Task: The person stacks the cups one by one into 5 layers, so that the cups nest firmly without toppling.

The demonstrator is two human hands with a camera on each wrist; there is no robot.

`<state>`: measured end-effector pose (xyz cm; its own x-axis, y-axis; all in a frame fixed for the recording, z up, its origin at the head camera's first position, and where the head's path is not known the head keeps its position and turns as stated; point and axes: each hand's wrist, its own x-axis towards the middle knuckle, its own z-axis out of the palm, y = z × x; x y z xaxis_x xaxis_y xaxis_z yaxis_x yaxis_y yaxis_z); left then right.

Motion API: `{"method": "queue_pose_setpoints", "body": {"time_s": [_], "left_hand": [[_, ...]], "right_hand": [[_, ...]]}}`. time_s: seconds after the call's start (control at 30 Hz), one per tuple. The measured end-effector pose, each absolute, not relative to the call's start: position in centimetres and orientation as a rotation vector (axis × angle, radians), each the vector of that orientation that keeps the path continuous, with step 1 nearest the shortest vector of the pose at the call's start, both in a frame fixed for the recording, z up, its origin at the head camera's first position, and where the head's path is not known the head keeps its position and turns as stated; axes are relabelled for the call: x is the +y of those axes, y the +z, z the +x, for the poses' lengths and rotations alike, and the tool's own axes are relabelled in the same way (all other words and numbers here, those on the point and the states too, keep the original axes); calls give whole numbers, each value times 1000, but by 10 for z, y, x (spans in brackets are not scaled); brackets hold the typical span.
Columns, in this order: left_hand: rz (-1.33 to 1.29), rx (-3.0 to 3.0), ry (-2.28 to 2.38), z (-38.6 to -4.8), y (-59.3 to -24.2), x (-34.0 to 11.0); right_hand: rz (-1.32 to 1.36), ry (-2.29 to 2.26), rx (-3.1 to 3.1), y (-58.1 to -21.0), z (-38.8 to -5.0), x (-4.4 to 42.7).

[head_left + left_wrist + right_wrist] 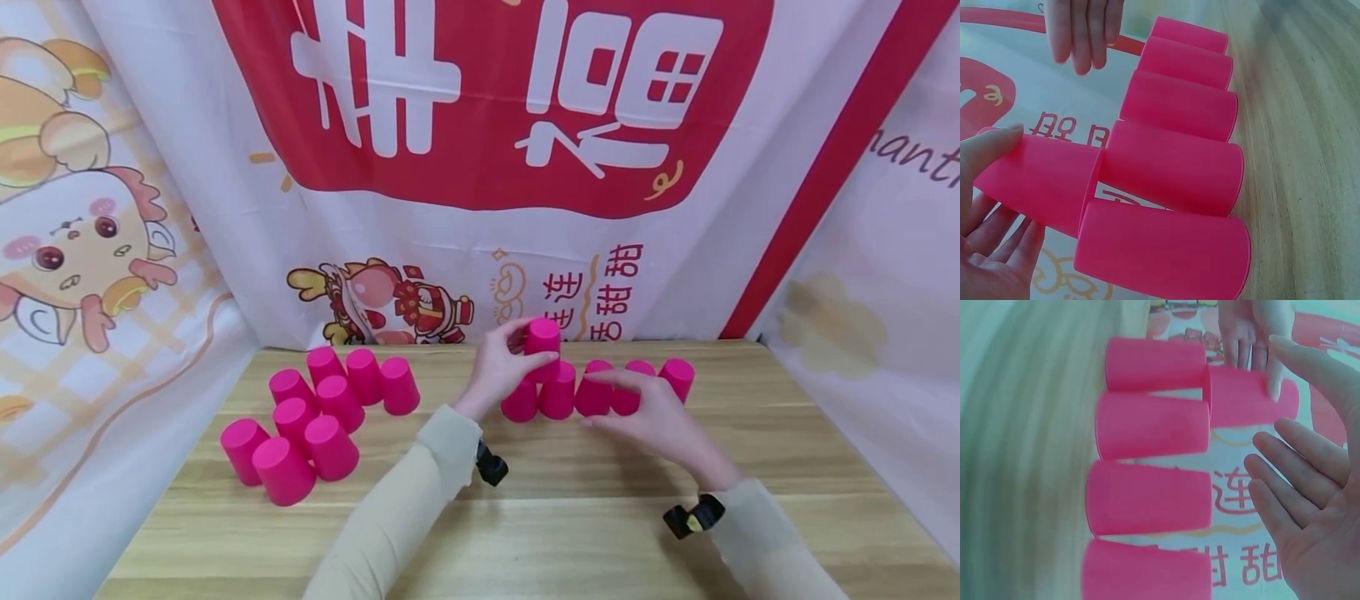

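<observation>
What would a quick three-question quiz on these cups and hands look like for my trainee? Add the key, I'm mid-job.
1. Multiple choice: how many cups stand in the back row of cups on the table?
A. Four
B. Five
C. Six

2. True or false: the right hand is gripping a cup.

3. Fill in the blank: seen from the person's side, the left hand holds a pink cup above the ____ end of that row.

Key:
1. B, five.
2. False; its fingers hold nothing.
3. Left.
</observation>
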<state>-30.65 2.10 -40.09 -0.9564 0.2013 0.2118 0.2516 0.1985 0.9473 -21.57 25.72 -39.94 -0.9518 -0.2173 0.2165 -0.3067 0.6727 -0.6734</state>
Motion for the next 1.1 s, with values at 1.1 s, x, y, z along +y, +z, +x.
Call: {"method": "queue_pose_setpoints", "body": {"time_s": [1.1], "left_hand": [[-498, -2254, -1835, -276, -402, -77]], "right_hand": [[714, 1515, -2787, -446, -207, 201]]}}
